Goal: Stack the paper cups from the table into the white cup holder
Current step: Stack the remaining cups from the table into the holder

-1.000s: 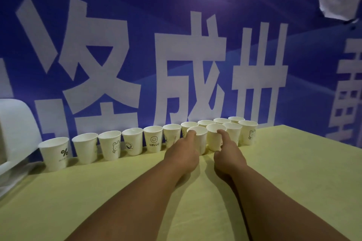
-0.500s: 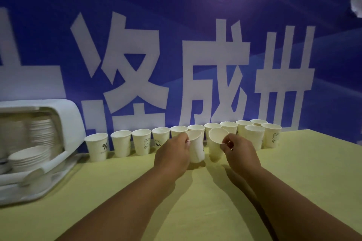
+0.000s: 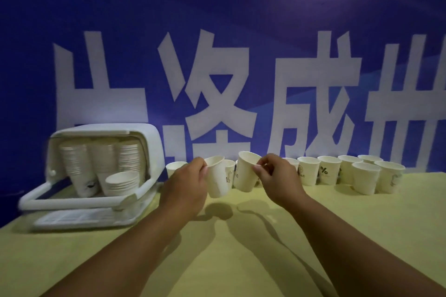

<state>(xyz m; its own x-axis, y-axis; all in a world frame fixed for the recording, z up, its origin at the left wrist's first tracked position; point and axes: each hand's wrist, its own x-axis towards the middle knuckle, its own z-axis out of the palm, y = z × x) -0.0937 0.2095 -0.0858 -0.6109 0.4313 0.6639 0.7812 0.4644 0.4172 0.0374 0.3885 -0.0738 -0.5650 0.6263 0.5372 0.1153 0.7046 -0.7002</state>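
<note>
My left hand [image 3: 187, 184] grips a white paper cup [image 3: 217, 179] by its rim, lifted off the table and tilted. My right hand [image 3: 277, 177] pinches the rim of a second paper cup [image 3: 245, 173], also lifted and tilted to the left, close beside the first. A row of several paper cups [image 3: 329, 172] stands along the back of the table to the right. The white cup holder [image 3: 103, 171] stands at the left with its lid raised, and stacks of cups [image 3: 120, 182] sit inside it.
The yellow table [image 3: 241, 248] stretches toward me under both forearms. A blue banner [image 3: 217, 55] with large white characters rises right behind the cups and the holder. One more cup [image 3: 175, 167] stands between the holder and my left hand.
Both hands have lifted their cups off the table and carried them left, toward the holder. The view has swung left, bringing the whole holder into sight.
</note>
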